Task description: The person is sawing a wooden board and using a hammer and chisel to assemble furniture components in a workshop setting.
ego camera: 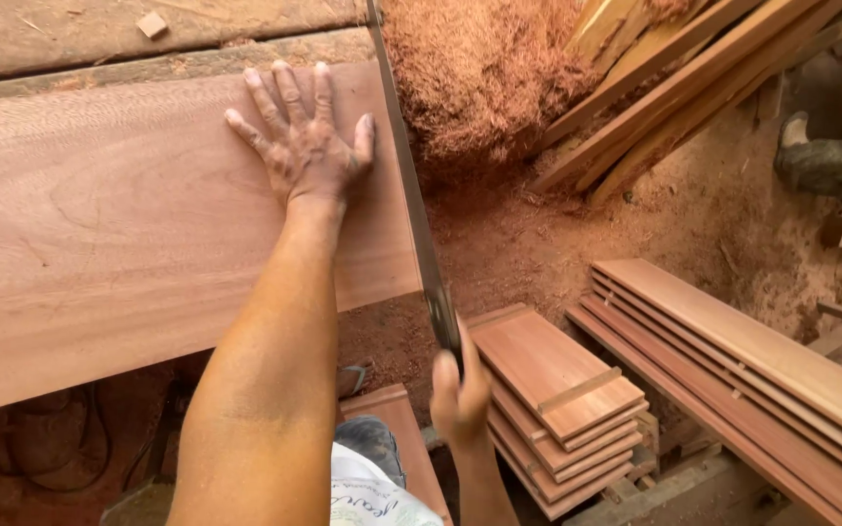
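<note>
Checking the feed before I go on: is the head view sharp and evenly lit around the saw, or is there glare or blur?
Head view: soft, even daylight, no glare; left hand flat on the plank, sharp. The saw blade is slightly soft; right hand on its handle looks mildly blurred. Wide-angle bending shows at the edges.

Reddish sawdust heap (484, 83), stacked short boards (557, 409), long planks (752, 375), leaning battens (679, 88), perhaps someone's foot (793, 131)
</note>
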